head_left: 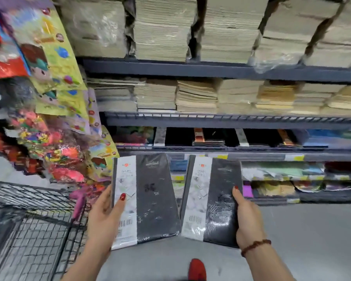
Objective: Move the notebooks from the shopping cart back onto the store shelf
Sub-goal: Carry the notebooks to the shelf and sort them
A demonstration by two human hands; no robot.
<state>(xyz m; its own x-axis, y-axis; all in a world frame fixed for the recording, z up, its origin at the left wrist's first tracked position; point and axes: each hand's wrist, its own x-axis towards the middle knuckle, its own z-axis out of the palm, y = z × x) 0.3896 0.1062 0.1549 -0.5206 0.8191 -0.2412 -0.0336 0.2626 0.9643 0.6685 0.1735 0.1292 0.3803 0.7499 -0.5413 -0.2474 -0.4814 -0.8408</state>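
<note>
- Risk: each notebook is pinched along one edge only, and the glossy wrap looks slippery, so one could slide out on the way to the shelf (231,154).
- Left hand (105,218) is clamped on the left notebook (146,197); right hand (247,220) is clamped on the right notebook (213,199).
- Both sit centre frame: dark covers, white bands, barcodes.
- The cart (28,230) is lower left.

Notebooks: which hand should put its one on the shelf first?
Probably the right hand: its notebook sits below the shelf's black notebooks; the left hand is nearer the cart.
</note>
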